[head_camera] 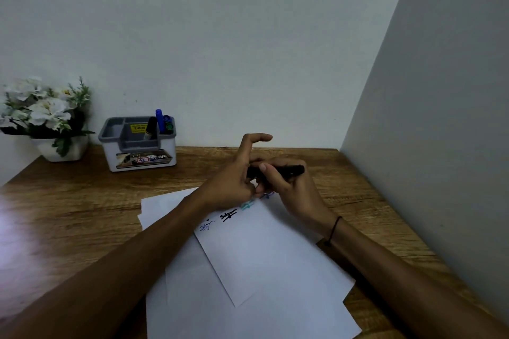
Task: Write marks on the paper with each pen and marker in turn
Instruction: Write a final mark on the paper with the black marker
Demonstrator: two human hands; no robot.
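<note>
A black marker (292,170) lies almost level above the top edge of the white paper (264,250). My right hand (289,187) grips its barrel. My left hand (237,176) meets the marker's left end, its lower fingers curled around that end and the index finger raised; what it pinches there is hidden. Several short written marks in blue, black, teal and purple run along the sheet's upper edge (228,215). A grey-and-white pen holder (139,146) at the back left holds a black marker, a blue pen (159,120) and two capped markers.
More white sheets (192,297) lie under the top one on the wooden desk (68,215). A white pot of artificial flowers (46,118) stands at the far left. Walls close in behind and on the right (440,118).
</note>
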